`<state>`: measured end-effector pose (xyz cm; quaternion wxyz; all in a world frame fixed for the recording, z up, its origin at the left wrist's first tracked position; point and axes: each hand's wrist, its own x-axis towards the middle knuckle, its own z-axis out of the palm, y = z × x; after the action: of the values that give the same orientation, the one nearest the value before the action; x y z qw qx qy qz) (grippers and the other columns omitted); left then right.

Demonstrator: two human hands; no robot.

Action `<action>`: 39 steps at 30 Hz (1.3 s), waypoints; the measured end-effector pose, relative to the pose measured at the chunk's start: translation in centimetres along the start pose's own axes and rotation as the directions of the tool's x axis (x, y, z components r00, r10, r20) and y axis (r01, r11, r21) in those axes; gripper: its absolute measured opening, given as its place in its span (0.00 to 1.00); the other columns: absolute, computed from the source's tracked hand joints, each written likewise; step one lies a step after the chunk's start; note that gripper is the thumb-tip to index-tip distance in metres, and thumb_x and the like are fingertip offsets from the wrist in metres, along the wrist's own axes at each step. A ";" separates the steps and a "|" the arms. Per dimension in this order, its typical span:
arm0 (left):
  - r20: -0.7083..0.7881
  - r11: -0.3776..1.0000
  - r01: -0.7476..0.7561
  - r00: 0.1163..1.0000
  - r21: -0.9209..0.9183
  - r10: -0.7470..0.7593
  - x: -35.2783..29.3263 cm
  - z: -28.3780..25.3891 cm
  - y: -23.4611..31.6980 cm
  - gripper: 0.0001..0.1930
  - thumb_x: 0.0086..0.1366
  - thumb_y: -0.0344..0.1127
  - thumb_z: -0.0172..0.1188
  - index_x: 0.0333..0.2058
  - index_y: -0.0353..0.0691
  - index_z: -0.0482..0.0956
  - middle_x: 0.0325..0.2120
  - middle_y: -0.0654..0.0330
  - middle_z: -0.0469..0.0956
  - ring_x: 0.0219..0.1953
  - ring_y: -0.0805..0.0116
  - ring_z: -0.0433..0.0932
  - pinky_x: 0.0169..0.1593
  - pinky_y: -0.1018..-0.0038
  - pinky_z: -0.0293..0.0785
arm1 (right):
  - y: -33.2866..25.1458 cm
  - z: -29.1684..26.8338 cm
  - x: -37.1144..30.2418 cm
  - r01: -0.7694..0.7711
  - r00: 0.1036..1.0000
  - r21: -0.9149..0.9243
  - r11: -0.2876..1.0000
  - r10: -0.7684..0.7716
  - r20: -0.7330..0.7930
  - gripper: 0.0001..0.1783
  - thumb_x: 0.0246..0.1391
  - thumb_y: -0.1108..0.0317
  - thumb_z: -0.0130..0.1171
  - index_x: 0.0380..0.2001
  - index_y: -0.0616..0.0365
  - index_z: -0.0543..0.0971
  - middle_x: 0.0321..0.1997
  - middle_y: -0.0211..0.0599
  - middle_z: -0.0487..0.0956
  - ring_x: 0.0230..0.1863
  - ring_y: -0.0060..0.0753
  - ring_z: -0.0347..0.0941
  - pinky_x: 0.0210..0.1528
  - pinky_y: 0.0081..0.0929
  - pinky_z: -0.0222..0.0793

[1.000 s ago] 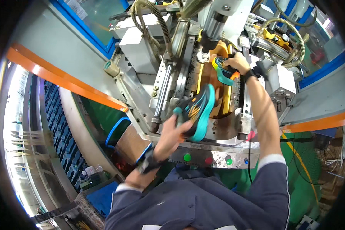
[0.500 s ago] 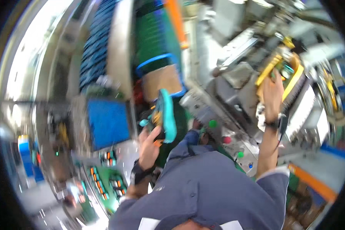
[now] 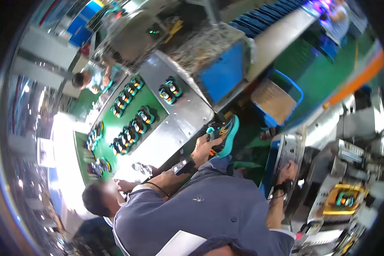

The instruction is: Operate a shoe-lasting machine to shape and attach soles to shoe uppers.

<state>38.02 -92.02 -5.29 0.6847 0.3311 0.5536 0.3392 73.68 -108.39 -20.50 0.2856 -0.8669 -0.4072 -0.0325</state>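
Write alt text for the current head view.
A person's left hand grips a black and teal shoe, while the right hand is near a metal machine. Rows of similar shoes sit on a green surface at left.

One held shoe point(image 3: 228, 137), one pair of shoes point(image 3: 165, 94) on grey metal, one chair point(image 3: 274, 101), two bare hands point(image 3: 203, 150), two wrist straps point(image 3: 283, 186), three other people point(image 3: 96, 199), further shoes point(image 3: 137, 124) too crowded to count.
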 end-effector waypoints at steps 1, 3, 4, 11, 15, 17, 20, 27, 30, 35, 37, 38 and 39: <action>-0.047 0.998 -0.027 0.999 -0.060 0.024 -0.4 -1.5 0.7 0.15 0.60 0.29 0.63 0.43 0.26 0.74 0.37 0.56 0.79 0.37 0.67 0.78 0.44 0.71 0.75 | -0.4 -0.3 0.3 -0.028 0.998 0.032 0.999 0.026 0.065 0.09 0.53 0.73 0.55 0.38 0.60 0.78 0.40 0.49 0.76 0.46 0.52 0.73 0.50 0.39 0.69; -0.161 0.982 -0.062 0.986 -0.177 0.033 -0.2 -5.4 1.2 0.16 0.57 0.28 0.64 0.43 0.26 0.75 0.36 0.55 0.80 0.36 0.67 0.78 0.43 0.71 0.74 | 0.8 -0.5 0.7 -0.048 0.991 0.000 0.999 0.048 0.128 0.11 0.54 0.71 0.56 0.40 0.63 0.79 0.38 0.49 0.79 0.41 0.53 0.75 0.47 0.39 0.71; -0.217 0.974 -0.090 0.975 -0.209 0.043 0.7 -7.3 1.2 0.16 0.56 0.27 0.65 0.42 0.26 0.76 0.36 0.55 0.80 0.35 0.67 0.78 0.43 0.72 0.73 | 4.7 0.9 1.1 -0.088 0.985 0.207 0.974 0.054 0.164 0.11 0.53 0.71 0.57 0.38 0.65 0.79 0.36 0.50 0.79 0.38 0.52 0.76 0.44 0.40 0.72; -0.657 0.975 -0.185 0.752 -0.127 0.057 8.6 -24.2 -0.3 0.17 0.52 0.28 0.67 0.40 0.29 0.77 0.34 0.55 0.80 0.35 0.66 0.79 0.41 0.70 0.75 | 1.5 1.0 5.4 -0.069 0.990 0.007 0.998 0.069 -0.120 0.10 0.55 0.71 0.57 0.39 0.62 0.79 0.38 0.48 0.79 0.40 0.47 0.76 0.45 0.36 0.72; -0.838 0.989 -0.088 0.543 -0.119 -0.053 14.4 -33.9 -3.0 0.17 0.48 0.33 0.69 0.37 0.32 0.78 0.31 0.56 0.81 0.33 0.64 0.79 0.41 0.68 0.75 | -16.5 -2.8 17.3 0.124 0.972 0.238 0.963 -0.069 -0.226 0.11 0.59 0.70 0.57 0.42 0.67 0.77 0.40 0.44 0.79 0.40 0.40 0.77 0.46 0.33 0.72; -0.859 0.999 -0.021 0.512 -0.027 -0.012 19.8 -38.5 -3.7 0.19 0.45 0.35 0.70 0.36 0.32 0.78 0.30 0.55 0.81 0.32 0.62 0.79 0.40 0.67 0.75 | -26.3 -5.6 23.0 0.270 0.956 0.357 0.894 -0.204 -0.211 0.11 0.61 0.70 0.56 0.42 0.67 0.77 0.40 0.43 0.78 0.43 0.33 0.75 0.49 0.28 0.71; -0.813 0.947 -0.023 0.508 0.319 0.286 22.5 -40.6 -1.0 0.23 0.50 0.38 0.62 0.43 0.30 0.74 0.31 0.45 0.79 0.34 0.48 0.79 0.40 0.61 0.75 | -42.3 -8.0 29.2 0.455 0.886 0.564 0.689 -0.417 -0.205 0.10 0.60 0.70 0.58 0.41 0.66 0.77 0.41 0.39 0.78 0.45 0.28 0.73 0.50 0.25 0.69; -0.903 0.922 0.161 0.317 0.351 0.289 26.4 -41.8 -2.3 0.36 0.56 0.40 0.62 0.59 0.33 0.57 0.51 0.37 0.69 0.50 0.39 0.72 0.52 0.54 0.71 | -82.1 -5.8 33.5 0.778 0.480 0.461 0.426 -0.877 0.001 0.17 0.60 0.62 0.60 0.46 0.64 0.79 0.49 0.40 0.80 0.51 0.25 0.73 0.53 0.23 0.68; -0.912 0.934 0.157 0.318 0.321 0.260 26.7 -40.8 0.3 0.35 0.58 0.42 0.62 0.61 0.37 0.57 0.52 0.40 0.69 0.51 0.40 0.72 0.51 0.56 0.71 | -95.4 -0.9 37.5 0.832 0.434 0.276 0.480 -0.875 0.213 0.34 0.56 0.46 0.61 0.56 0.62 0.72 0.52 0.41 0.79 0.50 0.25 0.74 0.42 0.19 0.68; -0.921 0.936 0.131 0.264 0.328 0.286 27.4 -40.1 0.6 0.33 0.59 0.41 0.62 0.61 0.40 0.60 0.51 0.44 0.71 0.48 0.41 0.75 0.48 0.56 0.73 | -110.2 8.6 35.8 0.980 0.161 0.085 0.178 -0.970 0.183 0.42 0.54 0.35 0.55 0.60 0.60 0.70 0.55 0.46 0.76 0.58 0.36 0.70 0.59 0.29 0.62; -0.923 0.938 0.090 0.235 0.333 0.305 28.1 -40.1 0.6 0.33 0.59 0.40 0.62 0.60 0.41 0.61 0.51 0.45 0.72 0.49 0.42 0.75 0.49 0.56 0.73 | -111.9 9.1 33.5 0.963 0.148 0.163 0.215 -0.926 0.349 0.37 0.54 0.41 0.58 0.55 0.62 0.73 0.49 0.42 0.79 0.51 0.33 0.74 0.53 0.27 0.68; -0.919 0.937 0.060 0.230 0.343 0.321 28.6 -40.1 0.8 0.33 0.58 0.39 0.63 0.60 0.41 0.61 0.51 0.46 0.72 0.50 0.43 0.74 0.50 0.56 0.72 | -113.0 9.2 35.1 0.935 0.174 0.212 0.283 -0.889 0.423 0.33 0.53 0.46 0.61 0.52 0.63 0.75 0.46 0.40 0.80 0.46 0.31 0.77 0.49 0.27 0.71; -0.927 0.946 0.062 0.232 0.317 0.295 28.1 -39.9 1.4 0.32 0.58 0.38 0.64 0.60 0.42 0.63 0.51 0.46 0.72 0.51 0.44 0.74 0.51 0.57 0.72 | -112.8 9.6 34.8 0.924 0.158 0.261 0.279 -0.901 0.404 0.31 0.51 0.47 0.62 0.49 0.63 0.75 0.43 0.40 0.80 0.44 0.31 0.76 0.47 0.28 0.71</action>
<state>3.06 -64.74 -25.82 0.1139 0.1881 0.8724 0.4366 13.46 -22.52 34.40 0.0769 -0.4298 -0.8996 0.0086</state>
